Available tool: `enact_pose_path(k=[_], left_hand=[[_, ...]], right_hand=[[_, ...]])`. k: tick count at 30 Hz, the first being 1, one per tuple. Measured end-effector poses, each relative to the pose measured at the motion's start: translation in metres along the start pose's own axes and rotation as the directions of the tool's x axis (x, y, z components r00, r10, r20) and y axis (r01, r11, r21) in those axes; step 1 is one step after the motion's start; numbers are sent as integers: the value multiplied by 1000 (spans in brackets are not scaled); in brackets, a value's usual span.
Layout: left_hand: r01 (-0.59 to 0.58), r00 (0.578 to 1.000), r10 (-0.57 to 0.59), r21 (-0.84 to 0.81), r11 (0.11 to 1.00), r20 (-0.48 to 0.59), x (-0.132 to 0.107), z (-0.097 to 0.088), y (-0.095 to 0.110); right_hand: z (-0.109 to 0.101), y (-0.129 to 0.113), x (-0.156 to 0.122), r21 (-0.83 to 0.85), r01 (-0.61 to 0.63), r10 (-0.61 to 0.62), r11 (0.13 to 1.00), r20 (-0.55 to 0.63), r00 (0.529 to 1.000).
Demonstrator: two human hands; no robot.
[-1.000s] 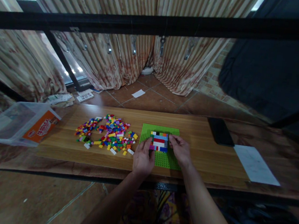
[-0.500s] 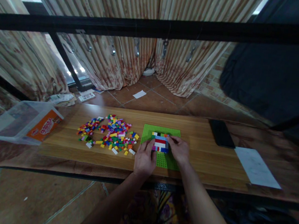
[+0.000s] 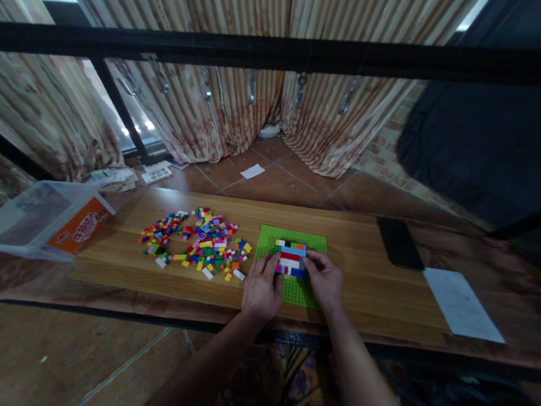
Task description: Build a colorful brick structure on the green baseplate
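Oblong bricks on studded baseplate

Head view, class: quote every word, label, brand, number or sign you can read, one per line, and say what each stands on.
No text can be quoted with certainty.
Orange label on the clear plastic box: large white characters, too blurred to read.
White printed item near the curtain: dark print, too small to read.
White sheet at right: faint marks, unreadable.
Loose bricks and green baseplate: no lettering discernible.
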State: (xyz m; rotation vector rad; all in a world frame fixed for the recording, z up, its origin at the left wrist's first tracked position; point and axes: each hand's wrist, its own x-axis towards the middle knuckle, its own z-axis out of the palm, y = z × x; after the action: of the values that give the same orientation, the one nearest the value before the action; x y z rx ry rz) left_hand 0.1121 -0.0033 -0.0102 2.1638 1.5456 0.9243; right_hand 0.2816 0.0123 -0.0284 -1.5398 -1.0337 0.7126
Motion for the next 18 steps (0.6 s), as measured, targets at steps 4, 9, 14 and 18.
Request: enact_pose_path(k=[4,9,14,18], left_hand=[[-3,1000,3,11,1000,4,0,0,0],[-22,999,20,52,998,31,-1,-1,1],[-77,992,53,213,974,115,0,0,7],[-84,985,37,286,955,166,2,2,13]], right_hand=[[2,-2,-1,-38,9,-10,999,-37,999],[3,-9,-5,-122,79,-87,989,-67,994],[5,-15,-16,-229,143,-171,963,-104,980],[6,-18,-24,-306,198,-235,931,-86,968]])
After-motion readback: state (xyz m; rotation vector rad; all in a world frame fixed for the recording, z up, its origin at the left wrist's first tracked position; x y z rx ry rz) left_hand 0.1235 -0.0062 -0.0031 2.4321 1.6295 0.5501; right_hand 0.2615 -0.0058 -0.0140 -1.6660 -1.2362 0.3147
